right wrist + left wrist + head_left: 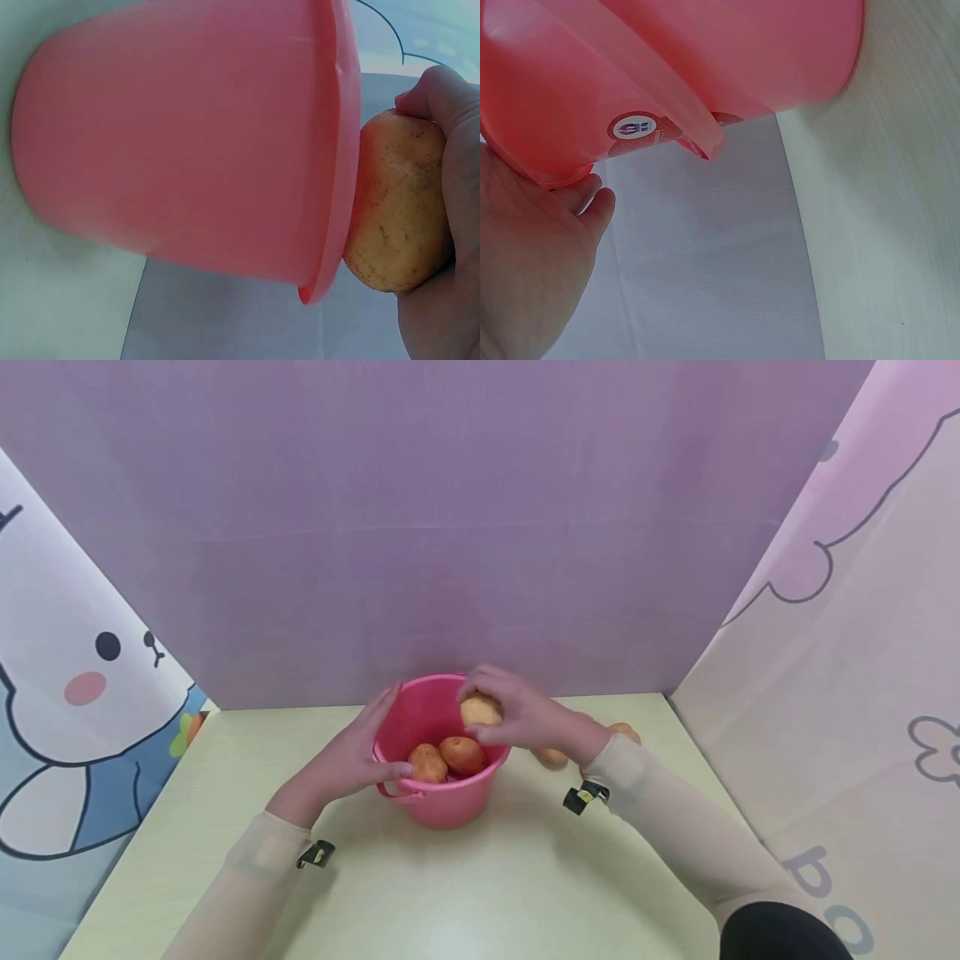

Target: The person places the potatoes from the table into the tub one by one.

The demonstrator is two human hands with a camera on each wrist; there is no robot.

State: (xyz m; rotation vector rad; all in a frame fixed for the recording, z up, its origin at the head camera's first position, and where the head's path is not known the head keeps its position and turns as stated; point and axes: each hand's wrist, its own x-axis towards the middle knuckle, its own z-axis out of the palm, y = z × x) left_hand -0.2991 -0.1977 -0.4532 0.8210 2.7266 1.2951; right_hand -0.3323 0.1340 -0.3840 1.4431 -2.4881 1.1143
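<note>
A pink plastic bucket (450, 806) stands on the table with two potatoes visible inside, one potato (427, 764) by the left wall and another potato (462, 755) beside it. My left hand (348, 764) holds the bucket's left rim, thumb at the near side; its fingertips show at the rim in the left wrist view. Over the right part of the opening, my right hand (521, 708) grips a third potato (481, 710). In the right wrist view that potato (397, 202) is just above the rim, between thumb and fingers.
More potatoes lie on the table right of the bucket, partly hidden by the right forearm: one potato (551, 759) nearer and another potato (626, 732) farther. The bucket's handle (660, 75) hangs down its side. A purple backdrop (420, 527) rises behind the pale table (442, 893).
</note>
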